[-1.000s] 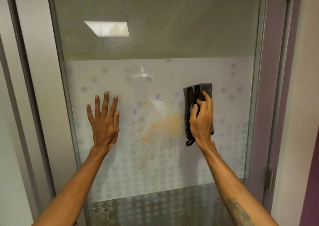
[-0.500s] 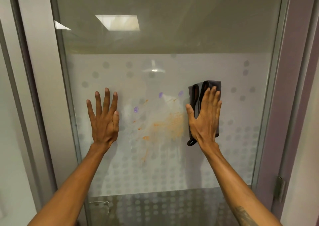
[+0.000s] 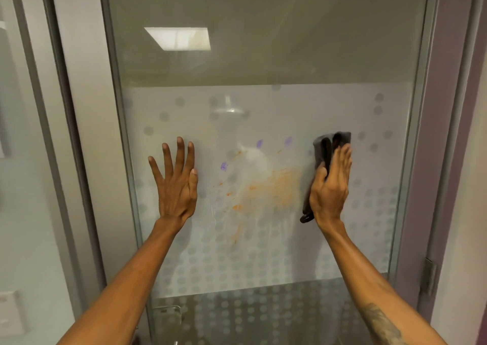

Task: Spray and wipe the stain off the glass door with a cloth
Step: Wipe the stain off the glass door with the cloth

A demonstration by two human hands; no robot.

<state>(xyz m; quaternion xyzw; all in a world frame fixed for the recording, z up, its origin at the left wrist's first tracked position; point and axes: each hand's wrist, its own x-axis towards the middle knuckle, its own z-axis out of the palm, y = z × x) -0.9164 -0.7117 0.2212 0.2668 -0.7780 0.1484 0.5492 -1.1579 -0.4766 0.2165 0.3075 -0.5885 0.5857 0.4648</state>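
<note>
The glass door (image 3: 263, 62) fills the view, frosted with grey dots across its middle band. An orange smeared stain (image 3: 271, 189) with a few purple marks sits at its centre. My left hand (image 3: 176, 184) lies flat on the glass to the left of the stain, fingers spread, holding nothing. My right hand (image 3: 330, 186) presses a dark grey folded cloth (image 3: 325, 147) against the glass just right of the stain; the cloth sticks out above the fingers and below the palm. No spray bottle is in view.
A grey metal frame (image 3: 116, 107) borders the door on the left and a purple-grey jamb (image 3: 442, 134) with a hinge (image 3: 429, 276) on the right. A metal door fitting (image 3: 168, 313) shows at the bottom left. A white wall plate (image 3: 9, 313) is at the far left.
My right hand's fingers have gone from curled over the cloth to flat against it, and it now turns edge-on. The left hand stays on the glass.
</note>
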